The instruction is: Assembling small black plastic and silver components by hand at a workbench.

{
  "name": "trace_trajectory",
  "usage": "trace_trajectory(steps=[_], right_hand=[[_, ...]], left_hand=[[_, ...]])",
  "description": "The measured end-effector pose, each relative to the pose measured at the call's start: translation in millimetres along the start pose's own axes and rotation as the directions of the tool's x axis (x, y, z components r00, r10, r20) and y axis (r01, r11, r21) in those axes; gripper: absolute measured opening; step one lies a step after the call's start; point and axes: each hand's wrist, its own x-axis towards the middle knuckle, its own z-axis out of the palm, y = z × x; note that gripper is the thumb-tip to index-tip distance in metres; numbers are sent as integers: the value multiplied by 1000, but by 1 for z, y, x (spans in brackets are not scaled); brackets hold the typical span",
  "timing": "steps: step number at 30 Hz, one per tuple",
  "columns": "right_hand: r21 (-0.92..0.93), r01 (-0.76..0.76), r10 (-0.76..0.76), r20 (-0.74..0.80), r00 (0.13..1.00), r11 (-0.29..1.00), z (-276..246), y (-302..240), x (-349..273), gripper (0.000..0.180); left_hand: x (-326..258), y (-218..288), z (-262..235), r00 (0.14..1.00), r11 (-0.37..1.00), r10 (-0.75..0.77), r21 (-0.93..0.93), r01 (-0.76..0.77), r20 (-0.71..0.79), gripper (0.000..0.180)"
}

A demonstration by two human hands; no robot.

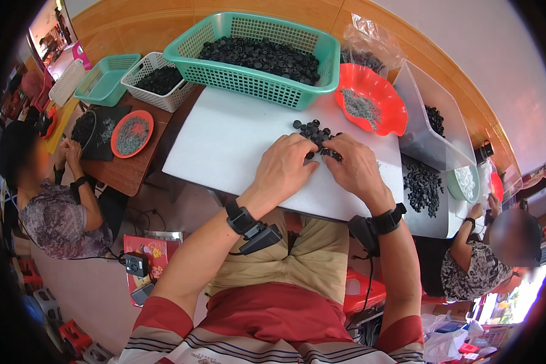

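On the white table point(224, 133) lies a small pile of black round parts point(313, 130), like little caps or knobs. Both hands are at the near side of this pile. My left hand point(287, 162) is closed, its fingers curled down, with a black part between thumb and fingertips. Close beside it, my right hand point(356, 165) also has its fingers curled, and black parts show between its thumb and fingers. The fingertips are partly hidden, so how firmly each part is held is unclear. Just beyond my right hand stands a red wavy-rimmed bowl point(395, 100) with small grey metal pieces.
A green basket point(249, 90) full of black parts stands at the far edge. On the right are a clear plastic bin point(434, 118) and loose black parts point(423, 188). One person point(60, 200) works at the left table, another point(476, 255) at the right.
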Motion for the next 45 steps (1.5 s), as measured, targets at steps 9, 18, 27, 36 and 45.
trace_trajectory(steps=[9, 18, 27, 36, 45], right_hand=[[99, -51, 52, -8, 999, 994, -11, -9, -2, 22], [171, -90, 77, 77, 994, 981, -13, -7, -4, 17], [-6, -34, 33, -15, 999, 999, 3, 0, -1, 14], [-42, -199, 200, 39, 979, 979, -4, -13, 11, 14], [-108, -241, 247, 42, 968, 964, 4, -15, 17, 16]], left_hand=[[1, 4, -3, 999, 999, -43, -16, 44, 20, 31], [-1, 2, 0, 1000, 1000, -13, 20, 13, 7, 31], [-2, 2, 2, 1000, 1000, 9, 30, -9, 0, 29], [-2, 5, 0, 1000, 1000, 1, 21, -2, 10, 30], [-2, 4, -1, 1000, 999, 17, 36, -17, -4, 32]])
